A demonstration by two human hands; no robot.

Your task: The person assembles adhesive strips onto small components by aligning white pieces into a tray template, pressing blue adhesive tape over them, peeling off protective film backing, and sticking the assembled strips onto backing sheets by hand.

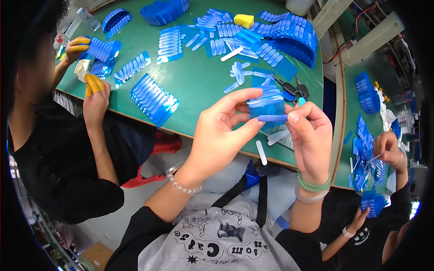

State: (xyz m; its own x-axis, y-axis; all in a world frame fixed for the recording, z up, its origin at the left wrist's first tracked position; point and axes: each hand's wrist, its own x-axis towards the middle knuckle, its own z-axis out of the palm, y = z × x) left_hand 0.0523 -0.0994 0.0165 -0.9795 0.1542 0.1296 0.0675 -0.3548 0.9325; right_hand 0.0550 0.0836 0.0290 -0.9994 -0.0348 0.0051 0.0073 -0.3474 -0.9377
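In front of me, my left hand (pixel 219 131) grips the left side of a small blue film sheet (pixel 266 108) that carries a few long, rounded strips. A separate-looking blue strip (pixel 272 118) lies level along the sheet's lower part. Its right end is pinched between thumb and fingertip of my right hand (pixel 312 135), while my left thumb touches its left end. Whether this strip is stuck to the sheet, I cannot tell. Just below, white strips (pixel 261 152) lie near the table's front edge. Beyond my right fingers is a bunch of keys (pixel 296 88).
Strip-covered blue sheets (pixel 153 99) and loose strips spread over the green table (pixel 194 81). A yellow lump (pixel 244 21) sits among them. At left, a co-worker with yellow finger covers (pixel 94 85) handles sheets; another person's hand (pixel 389 148) works at right.
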